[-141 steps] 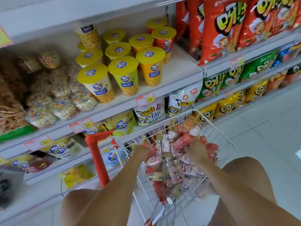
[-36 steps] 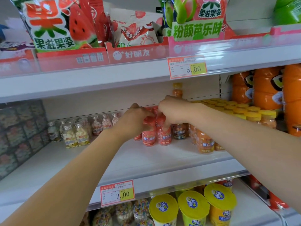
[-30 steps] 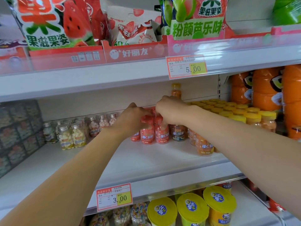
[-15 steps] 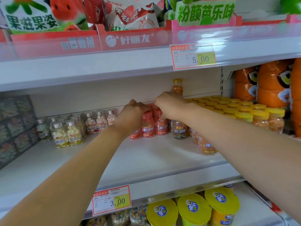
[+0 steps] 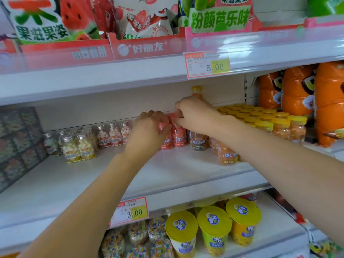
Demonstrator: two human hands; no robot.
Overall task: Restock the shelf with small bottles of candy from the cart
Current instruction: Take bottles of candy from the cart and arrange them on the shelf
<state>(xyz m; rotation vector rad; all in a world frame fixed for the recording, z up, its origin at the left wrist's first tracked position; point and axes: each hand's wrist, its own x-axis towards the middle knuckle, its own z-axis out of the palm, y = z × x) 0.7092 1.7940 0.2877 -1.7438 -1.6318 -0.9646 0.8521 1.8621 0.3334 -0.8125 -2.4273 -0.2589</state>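
Small red candy bottles [image 5: 179, 137] stand upright in a cluster at the back of the white middle shelf [image 5: 167, 170]. My left hand [image 5: 149, 130] wraps round the left side of the cluster, its fingers curled on a red bottle. My right hand [image 5: 195, 114] comes from above, fingers curled over the caps of the red bottles. Part of the cluster is hidden behind both hands. The cart is out of view.
A dark-labelled bottle [image 5: 199, 142] and orange bottles with yellow caps [image 5: 260, 123] stand to the right. Clear bottles with silver caps [image 5: 80, 146] stand to the left. A price tag [image 5: 130, 211] hangs on the shelf edge. Yellow-lidded cups [image 5: 214, 229] fill the shelf below.
Since the cart, both hands have carried red bottles up to the shelf. Over the last second they pushed the cluster further back on the shelf.
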